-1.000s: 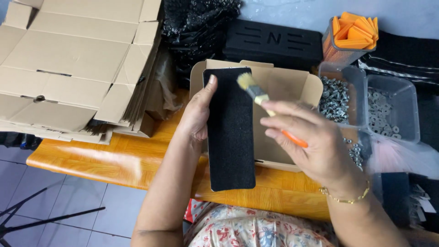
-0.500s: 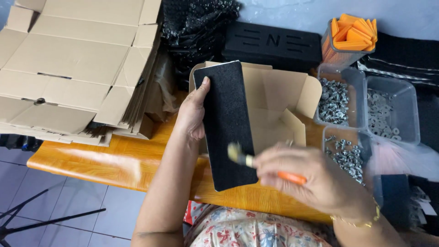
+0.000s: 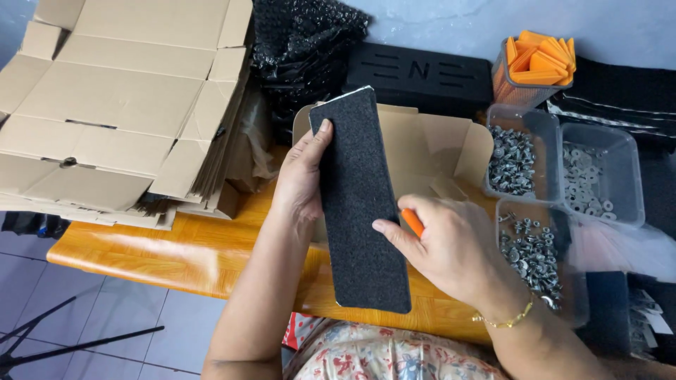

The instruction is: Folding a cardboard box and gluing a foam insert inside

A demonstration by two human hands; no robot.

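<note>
left hand grip on gritty black strip, right hand clutching orange handle

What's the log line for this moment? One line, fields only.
left hand: holds black strip upright | right hand: grips orange brush handle, thumb on strip | behind: open cardboard box | right: screw tubs
</note>
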